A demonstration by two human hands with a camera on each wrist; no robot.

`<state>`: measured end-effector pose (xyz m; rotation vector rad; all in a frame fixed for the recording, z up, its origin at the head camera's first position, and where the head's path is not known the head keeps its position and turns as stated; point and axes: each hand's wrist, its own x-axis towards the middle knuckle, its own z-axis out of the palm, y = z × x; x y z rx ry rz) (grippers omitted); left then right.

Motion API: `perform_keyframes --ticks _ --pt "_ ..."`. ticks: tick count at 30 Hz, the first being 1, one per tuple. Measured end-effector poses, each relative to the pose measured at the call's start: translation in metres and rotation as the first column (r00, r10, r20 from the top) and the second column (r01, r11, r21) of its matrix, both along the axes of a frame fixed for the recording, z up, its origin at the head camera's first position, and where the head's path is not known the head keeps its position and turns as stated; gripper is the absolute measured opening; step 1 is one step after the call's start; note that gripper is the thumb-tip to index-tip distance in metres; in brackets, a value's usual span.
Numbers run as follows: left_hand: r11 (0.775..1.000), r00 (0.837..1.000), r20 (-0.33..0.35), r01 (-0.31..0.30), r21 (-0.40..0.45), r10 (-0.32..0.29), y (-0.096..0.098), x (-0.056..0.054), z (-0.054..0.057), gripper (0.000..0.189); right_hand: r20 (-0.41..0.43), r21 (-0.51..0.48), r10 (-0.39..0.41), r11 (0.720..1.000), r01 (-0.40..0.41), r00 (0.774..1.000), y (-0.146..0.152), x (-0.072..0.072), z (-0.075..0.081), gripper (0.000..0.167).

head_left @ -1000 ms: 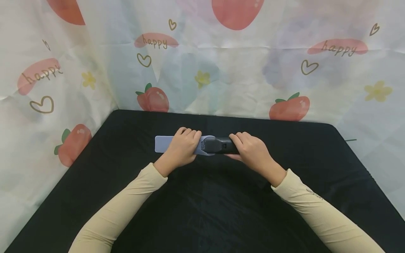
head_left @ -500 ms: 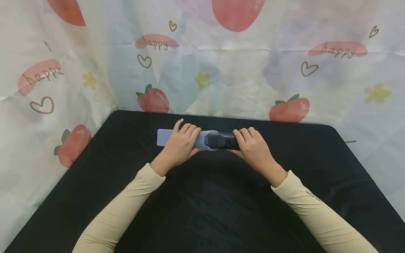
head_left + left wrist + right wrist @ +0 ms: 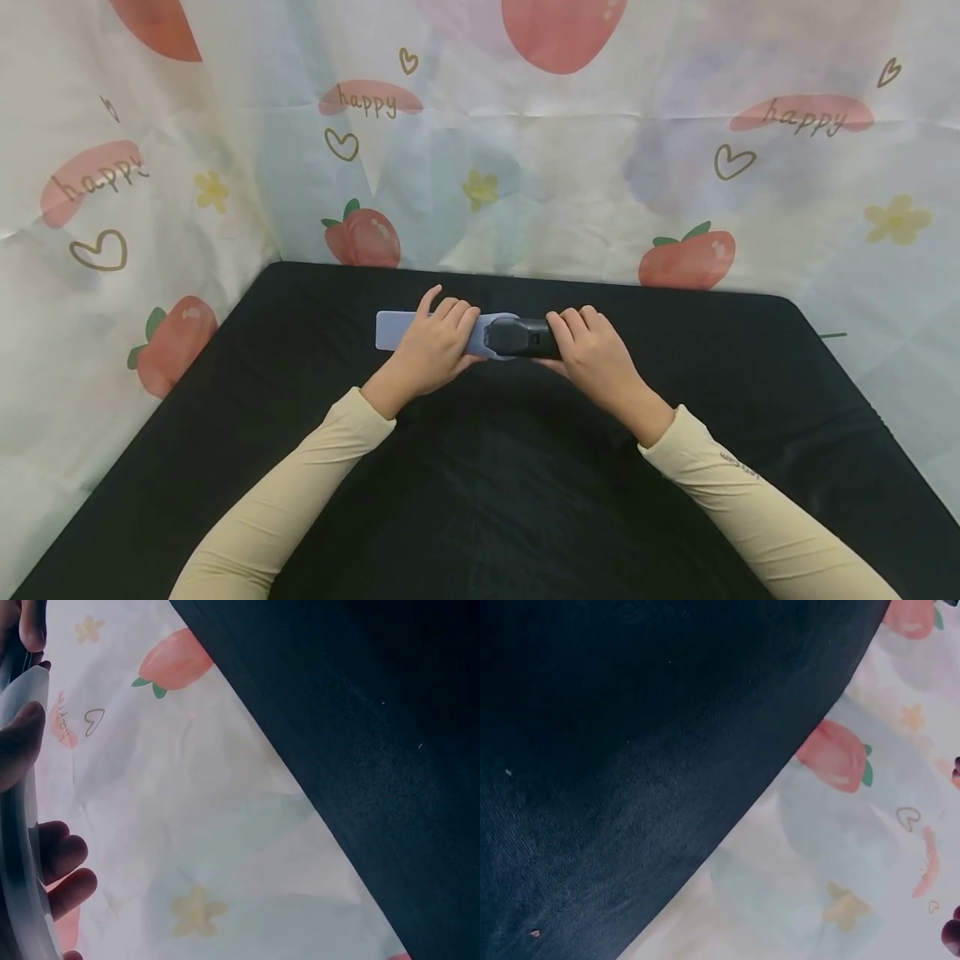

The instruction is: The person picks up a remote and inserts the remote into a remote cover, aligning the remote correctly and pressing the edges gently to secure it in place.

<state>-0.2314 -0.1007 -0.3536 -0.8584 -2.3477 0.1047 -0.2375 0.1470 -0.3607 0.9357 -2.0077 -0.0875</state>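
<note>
Gripping | left hand [image 3: 431, 348]: flat lavender strip [image 3: 393, 331], one finger raised | right hand [image 3: 598, 357]: black handle [image 3: 517, 337]

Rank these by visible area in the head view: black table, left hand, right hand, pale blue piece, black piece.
1. Black table
2. Left hand, right hand: look alike
3. Pale blue piece, black piece: unsure, both partly covered

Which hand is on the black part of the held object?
The right hand: its fingers wrap the black part in the head view. The left hand holds the lavender part instead.
</note>
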Motion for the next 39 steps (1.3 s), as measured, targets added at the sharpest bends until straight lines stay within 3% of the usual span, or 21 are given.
perform_keyframes --ticks 5,9,13,15,18,21,25,29,35,39 --pt "1.0 1.0 -0.007 -0.008 0.015 0.008 0.001 0.002 0.003 0.059 0.057 -0.038 0.009 0.999 -0.007 0.998 0.0 0.002 0.002 0.064" --pt "0.999 0.995 -0.104 -0.001 0.035 0.005 0.0 0.001 0.01 0.046 0.117 -0.079 0.037 0.997 -0.028 0.992 0.001 0.004 0.009 0.056" --pt "0.997 0.973 -0.229 0.042 0.064 -0.026 0.0 -0.001 0.015 0.021 0.126 -0.093 0.067 0.994 -0.055 0.99 0.004 0.005 0.015 0.045" --pt "0.994 0.96 -0.276 0.061 0.085 -0.036 0.0 -0.002 0.016 0.012 0.11 -0.102 0.082 0.992 -0.07 0.991 0.005 0.005 0.017 0.048" --pt "0.993 0.945 -0.326 0.068 0.102 -0.031 0.001 -0.002 0.016 0.005 0.077 -0.106 0.102 0.99 -0.094 0.992 0.006 0.005 0.021 0.059" --pt "0.993 0.937 -0.348 0.065 0.097 -0.027 0.003 -0.002 0.014 0.005 0.042 -0.097 0.123 0.988 -0.118 0.992 0.007 0.004 0.025 0.058" --pt "0.992 0.947 -0.319 0.082 0.092 -0.049 0.003 -0.001 0.011 0.011 -0.07 -0.052 0.174 0.983 -0.178 0.982 0.008 0.002 0.029 0.051" --pt "0.989 0.959 -0.278 0.089 0.116 -0.054 0.003 0.001 0.011 0.015 -0.248 0.045 0.227 0.974 -0.223 0.942 0.006 -0.002 0.031 0.036" --pt "0.987 0.983 -0.177 0.07 0.142 -0.044 0.004 0.005 0.016 0.02 -0.39 0.101 0.186 0.982 -0.158 0.902 0.004 -0.005 0.029 0.025" --pt "0.989 0.993 -0.107 0.066 0.133 -0.051 0.003 0.007 0.018 0.023 -0.42 0.071 0.123 0.992 -0.102 0.899 0.003 -0.005 0.028 0.025"
